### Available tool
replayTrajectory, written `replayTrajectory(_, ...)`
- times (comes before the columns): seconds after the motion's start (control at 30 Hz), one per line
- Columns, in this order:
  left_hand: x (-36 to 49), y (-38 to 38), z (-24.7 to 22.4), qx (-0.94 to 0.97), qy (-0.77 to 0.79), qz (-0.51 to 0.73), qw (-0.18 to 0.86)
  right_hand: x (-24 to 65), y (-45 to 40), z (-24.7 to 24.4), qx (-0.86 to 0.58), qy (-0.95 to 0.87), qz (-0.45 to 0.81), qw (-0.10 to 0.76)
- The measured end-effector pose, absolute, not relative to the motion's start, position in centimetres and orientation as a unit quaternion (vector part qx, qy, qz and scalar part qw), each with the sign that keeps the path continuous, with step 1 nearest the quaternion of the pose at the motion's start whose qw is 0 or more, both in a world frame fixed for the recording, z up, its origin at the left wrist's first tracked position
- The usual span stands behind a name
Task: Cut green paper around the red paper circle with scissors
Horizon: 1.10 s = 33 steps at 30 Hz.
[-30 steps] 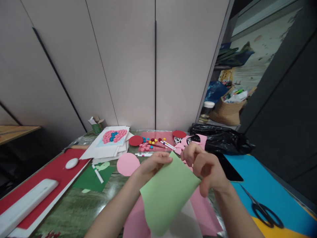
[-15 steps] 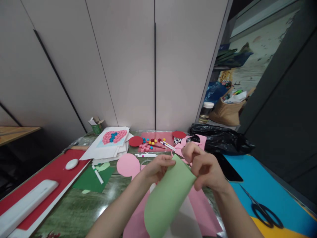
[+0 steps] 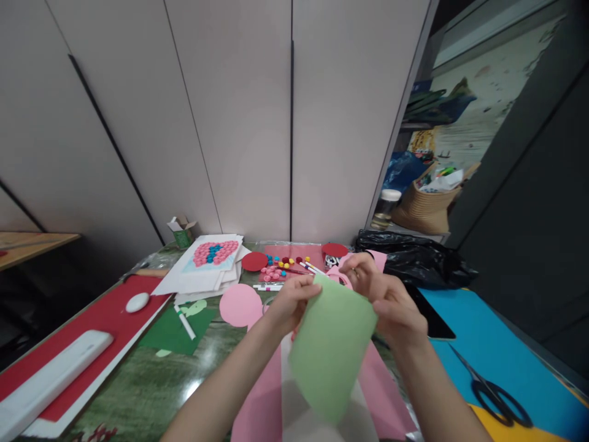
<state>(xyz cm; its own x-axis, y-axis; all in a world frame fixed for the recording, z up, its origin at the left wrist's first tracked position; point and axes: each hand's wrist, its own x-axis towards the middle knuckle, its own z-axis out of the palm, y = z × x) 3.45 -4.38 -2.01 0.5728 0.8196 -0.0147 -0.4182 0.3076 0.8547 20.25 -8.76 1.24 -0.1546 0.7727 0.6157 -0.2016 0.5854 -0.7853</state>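
Observation:
A light green sheet of paper [image 3: 334,344] hangs in front of me above the table. My left hand [image 3: 294,304] pinches its upper left corner between thumb and fingers. At its upper right corner is my right hand [image 3: 389,301], with the thumb and a finger closed on the edge and the other fingers loosely bent. Beneath the green sheet lie pink paper [image 3: 260,393] and a whitish sheet [image 3: 294,393], both partly covered. A pink paper circle [image 3: 240,305] rests left of my left hand.
Black-handled scissors [image 3: 497,393] lie on blue paper [image 3: 501,331] at right. Dark green paper [image 3: 184,331] with a marker [image 3: 184,322] is at left, near red paper [image 3: 110,319]. Coloured pieces [image 3: 285,264] sit at the back, beside a black plastic bag [image 3: 414,261].
The green sheet has turned and flattened from a curl, its lower end swinging right and upward. My right hand has shifted slightly right, still at the corner.

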Motion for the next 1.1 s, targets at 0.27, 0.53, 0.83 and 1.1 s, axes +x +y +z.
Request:
replayTrajectory(0.27, 3.1, -5.1, -1.2, 0.411, 0.253, 0.452, 0.750, 20.1, -7.5, 0.7, -0.234, -0.587, 0.427, 0.647)
replayTrajectory(0.53, 3.5, -5.6, -0.9, 0.426, 0.249, 0.432, 0.755, 18.7, -8.7, 0.7, -0.159, -0.574, 0.501, 0.628)
replayTrajectory(0.83, 1.8, -4.9, 0.2, 0.455, 0.306, 0.589, 0.594, 18.9, -7.7, 1.0, -0.359, -0.559, 0.379, 0.644)
replayTrajectory(1.1, 2.3, -5.4, -0.4, 0.499, 0.287, 0.611, 0.543, 18.7, -7.8, 1.3, -0.416, -0.520, 0.425, 0.613)
